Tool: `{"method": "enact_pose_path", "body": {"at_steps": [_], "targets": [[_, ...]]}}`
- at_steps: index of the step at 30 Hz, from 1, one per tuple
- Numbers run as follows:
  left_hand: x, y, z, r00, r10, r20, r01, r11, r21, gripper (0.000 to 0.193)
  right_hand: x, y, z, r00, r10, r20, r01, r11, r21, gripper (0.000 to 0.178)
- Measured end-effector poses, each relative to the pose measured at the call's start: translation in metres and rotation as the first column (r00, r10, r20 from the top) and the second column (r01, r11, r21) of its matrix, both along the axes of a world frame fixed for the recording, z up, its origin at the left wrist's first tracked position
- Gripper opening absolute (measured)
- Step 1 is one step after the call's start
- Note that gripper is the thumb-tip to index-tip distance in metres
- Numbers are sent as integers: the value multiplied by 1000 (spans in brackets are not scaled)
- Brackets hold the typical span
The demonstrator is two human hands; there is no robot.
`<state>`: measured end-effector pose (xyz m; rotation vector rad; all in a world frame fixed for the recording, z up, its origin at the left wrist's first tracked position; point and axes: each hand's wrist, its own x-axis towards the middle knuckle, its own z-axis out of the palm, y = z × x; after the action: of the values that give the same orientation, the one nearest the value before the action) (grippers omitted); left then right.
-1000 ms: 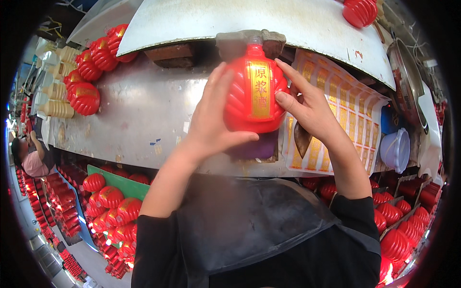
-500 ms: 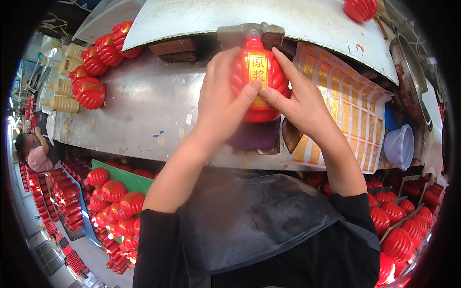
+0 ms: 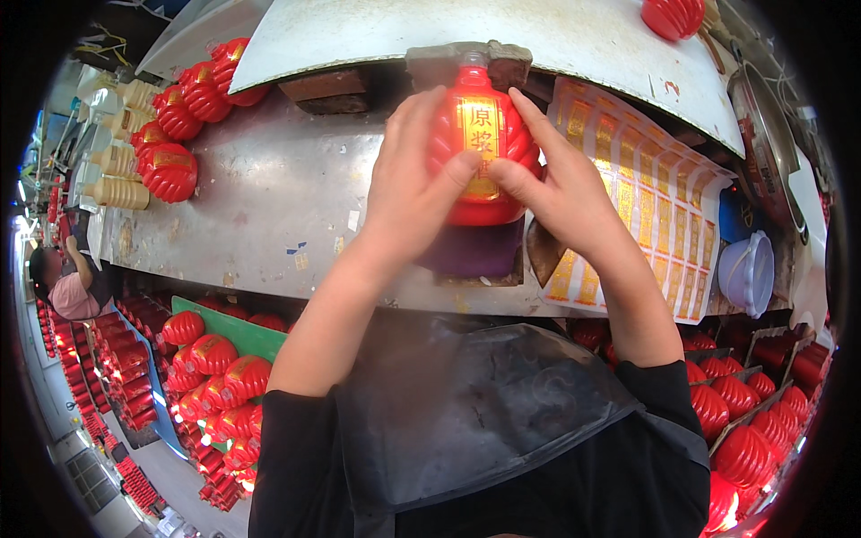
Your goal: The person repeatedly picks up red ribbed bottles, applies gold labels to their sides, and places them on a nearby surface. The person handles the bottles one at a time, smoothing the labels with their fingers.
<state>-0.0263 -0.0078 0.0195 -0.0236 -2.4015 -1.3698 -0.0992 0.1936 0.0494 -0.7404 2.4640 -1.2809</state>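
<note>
A red ribbed bottle (image 3: 514,134) lies on its back on a dark purple pad (image 3: 480,255), its clear neck at a grey notched block (image 3: 511,65). A gold label (image 3: 481,125) with red characters runs down its front. My left hand (image 3: 417,170) wraps the bottle's left side, its thumb on the label's lower left edge. From the right, my right hand (image 3: 560,184) grips the other side, thumb by the label's lower right edge. The label's lower end shows between the two thumbs. Both hands' fingers are curved around the bottle's sides.
Sheets of gold labels (image 3: 641,206) lie right of the bottle, near a pale purple bucket (image 3: 746,274). Red bottles (image 3: 170,173) and cream bottles (image 3: 117,196) stand at the table's left. More red bottles (image 3: 215,355) fill crates below. Another person (image 3: 76,287) sits far left.
My thumbs have parted slightly, from nearly touching over the label to its two edges, showing more of its lower part. The bottle stays in place.
</note>
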Motion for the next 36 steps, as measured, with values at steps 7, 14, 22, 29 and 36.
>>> {"method": "enact_pose_path", "body": {"at_steps": [7,14,22,29,36], "targets": [[7,0,-8,988,-15,-151,-13,983,-180,73,4,15,-7,994,87,68,-78,989,-128,98],[5,-3,-12,988,-32,-154,15,994,-108,72,8,15,-2,967,89,241,-50,985,-164,97],[5,0,-11,987,-15,-158,-1,995,-102,71,18,6,-2,980,4,197,24,990,-140,96],[5,1,-11,988,-3,-157,-17,992,-124,70,19,4,-4,976,-31,215,61,989,-133,92],[5,1,-11,988,-3,-155,-18,991,-133,71,21,1,-9,982,-35,188,67,983,-170,90]]}}
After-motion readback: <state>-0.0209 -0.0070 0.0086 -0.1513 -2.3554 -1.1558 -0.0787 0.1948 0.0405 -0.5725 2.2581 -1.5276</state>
